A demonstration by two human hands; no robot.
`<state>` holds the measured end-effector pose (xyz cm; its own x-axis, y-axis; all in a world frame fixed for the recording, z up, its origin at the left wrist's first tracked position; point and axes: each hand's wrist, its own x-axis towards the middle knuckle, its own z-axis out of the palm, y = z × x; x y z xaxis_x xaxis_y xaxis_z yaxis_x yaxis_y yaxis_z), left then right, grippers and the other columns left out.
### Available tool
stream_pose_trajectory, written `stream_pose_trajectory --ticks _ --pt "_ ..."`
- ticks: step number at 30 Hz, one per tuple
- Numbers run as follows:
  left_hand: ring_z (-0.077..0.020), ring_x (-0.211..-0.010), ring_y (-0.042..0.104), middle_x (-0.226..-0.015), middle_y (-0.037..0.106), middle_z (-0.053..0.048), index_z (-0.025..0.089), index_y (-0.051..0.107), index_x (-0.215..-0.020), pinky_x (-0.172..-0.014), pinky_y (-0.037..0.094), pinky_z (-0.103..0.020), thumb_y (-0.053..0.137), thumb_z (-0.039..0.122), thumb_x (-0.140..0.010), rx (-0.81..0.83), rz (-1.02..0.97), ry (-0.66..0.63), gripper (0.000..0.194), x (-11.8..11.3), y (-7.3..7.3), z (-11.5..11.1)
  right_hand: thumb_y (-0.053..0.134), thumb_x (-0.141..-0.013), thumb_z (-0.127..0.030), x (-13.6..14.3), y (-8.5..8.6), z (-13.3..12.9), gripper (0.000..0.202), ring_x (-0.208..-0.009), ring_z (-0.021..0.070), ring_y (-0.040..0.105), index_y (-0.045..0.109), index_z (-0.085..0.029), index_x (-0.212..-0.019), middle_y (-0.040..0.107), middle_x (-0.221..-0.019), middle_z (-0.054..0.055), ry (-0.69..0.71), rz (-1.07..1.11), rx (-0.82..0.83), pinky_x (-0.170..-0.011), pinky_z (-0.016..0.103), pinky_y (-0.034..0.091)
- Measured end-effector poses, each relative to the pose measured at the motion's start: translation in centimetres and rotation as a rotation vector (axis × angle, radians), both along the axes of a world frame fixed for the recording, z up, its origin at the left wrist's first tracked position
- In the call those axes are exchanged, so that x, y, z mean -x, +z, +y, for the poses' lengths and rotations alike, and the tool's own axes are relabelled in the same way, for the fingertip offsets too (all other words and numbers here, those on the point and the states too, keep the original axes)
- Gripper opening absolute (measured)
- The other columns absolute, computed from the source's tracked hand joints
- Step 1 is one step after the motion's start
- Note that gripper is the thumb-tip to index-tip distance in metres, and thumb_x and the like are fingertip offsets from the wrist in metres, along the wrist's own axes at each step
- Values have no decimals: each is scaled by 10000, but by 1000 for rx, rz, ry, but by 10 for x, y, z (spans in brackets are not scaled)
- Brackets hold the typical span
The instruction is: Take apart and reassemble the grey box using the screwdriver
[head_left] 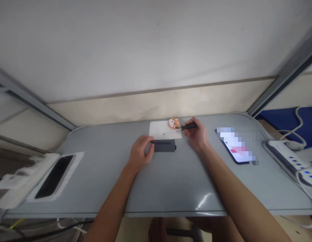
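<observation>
I have the left hand [141,152] gripping the left end of the box [165,146] on the table [95,181], long axis left-right. My right hand [198,135] grasps the screwdriver [189,126], tip leftward, on the box's far side.

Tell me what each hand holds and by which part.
The right hand holds a screwdriver by its handle; the left hand grips a slotted dark case at its left end.
</observation>
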<state>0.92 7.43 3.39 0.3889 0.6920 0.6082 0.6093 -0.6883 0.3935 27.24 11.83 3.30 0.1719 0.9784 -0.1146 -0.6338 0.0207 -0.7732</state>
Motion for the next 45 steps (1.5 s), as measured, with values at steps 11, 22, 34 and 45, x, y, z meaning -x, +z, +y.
stream_pose_trajectory --ticks 11,22,34,45 --pt "-222 -927 622 -1016 649 -92 205 645 -1019 -844 515 -381 492 171 -978 -139 14 89 162 -11 2 -7 692 -685 -296 -9 1 3 181 -475 91 409 572 -200 -590 555 -608 4 -148 66 50 -342 232 242" --pt "-249 -1147 681 -1254 740 -86 210 663 -1195 -1010 409 -425 564 173 -961 -284 207 77 257 -41 4 -18 638 -703 -290 -9 6 0 177 -499 82 460 581 -178 -579 539 -597 -5 -196 36 95 -358 205 264" --pt "-217 -1141 705 -1234 765 -71 213 645 -1250 -1019 348 -410 558 183 -1003 -266 245 61 263 -48 0 -17 641 -711 -293 -8 5 1 197 -524 84 466 589 -169 -565 537 -601 -2 -209 55 70 -372 207 263" --pt "-213 -1118 710 -1208 773 -66 219 646 -1255 -998 348 -409 563 177 -1005 -260 246 64 267 -49 -1 -17 641 -691 -308 -9 3 2 190 -527 86 483 588 -171 -571 550 -602 -3 -207 24 67 -376 207 276"
